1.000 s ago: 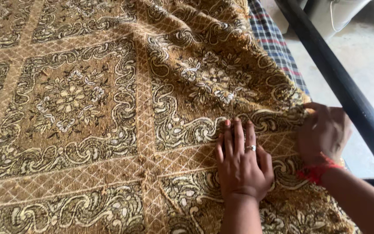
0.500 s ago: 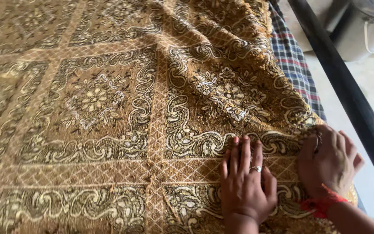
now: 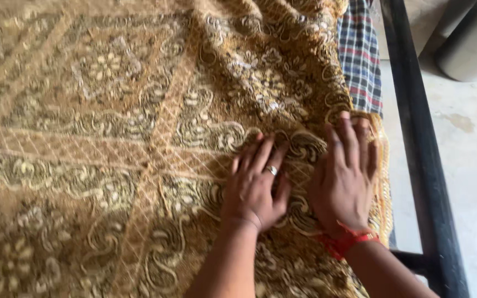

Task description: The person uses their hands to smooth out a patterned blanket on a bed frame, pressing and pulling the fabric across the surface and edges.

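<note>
Surface: I see a bed with a black metal frame (image 3: 420,165) along its right side, standing on a pale concrete floor (image 3: 470,165). The view is slightly motion-blurred, mostly at the left.

Main item: a gold-brown woven bedspread (image 3: 111,138) with cream scroll and flower patterning and a lattice border covers nearly the whole surface. It lies flat at the left and centre, and is bunched into folds toward the upper right. Its right edge runs just inside the frame rail.

Left hand (image 3: 255,187): flat on the bedspread, palm down, fingers extended and close together, pointing away from me. It grips nothing. A ring (image 3: 271,170) is on one finger.

Right hand (image 3: 346,174): just beside the left hand, at the right edge of the bedspread. It is palm down with fingers extended, pressed onto the fabric. I cannot tell whether the fingertips pinch the edge. A red thread band (image 3: 349,243) circles the wrist.

Surroundings: a blue, red and white checked sheet (image 3: 360,55) shows under the bedspread at the upper right. One container, a grey metal pot (image 3: 467,47) with a wire handle, stands on the floor at the top right corner; its contents are out of view.
</note>
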